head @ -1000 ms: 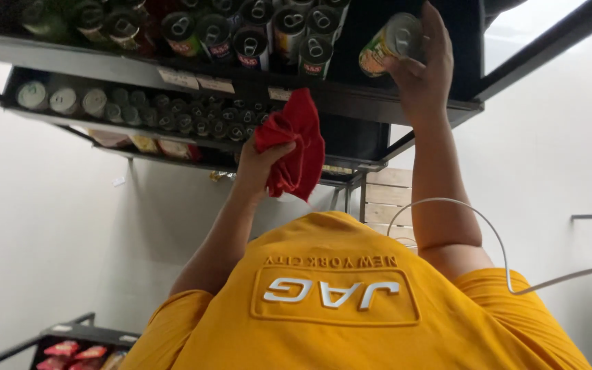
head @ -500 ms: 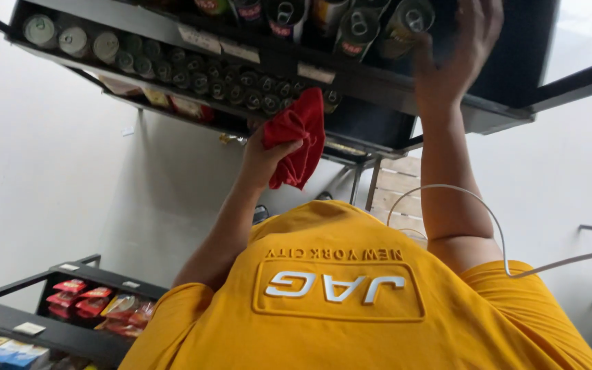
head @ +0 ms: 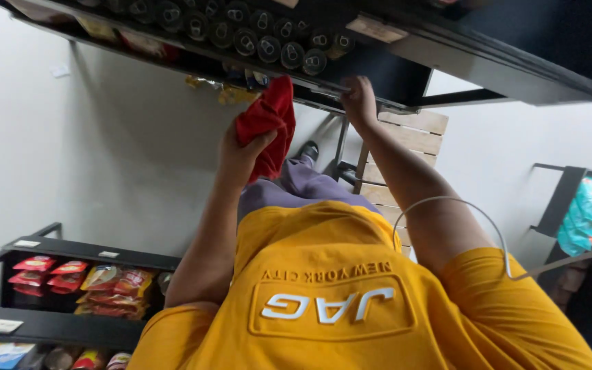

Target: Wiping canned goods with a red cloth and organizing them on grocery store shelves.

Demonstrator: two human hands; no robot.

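The left hand (head: 241, 147) is closed around a crumpled bright red cloth (head: 268, 123), soft and bunched into deep folds, with most of it spilling out past the fingers and hanging just below the front edge of the black metal shelf (head: 378, 65). The right hand (head: 359, 101) rests against that shelf's front edge with fingers curled on the rail and nothing else in its grasp, right beside the row of dark round-topped drink cans (head: 268, 42) lined up on the shelf. Off to one side, a lower black rack (head: 83, 250) carries red and yellow snack packets (head: 97, 282), well apart from both hands.
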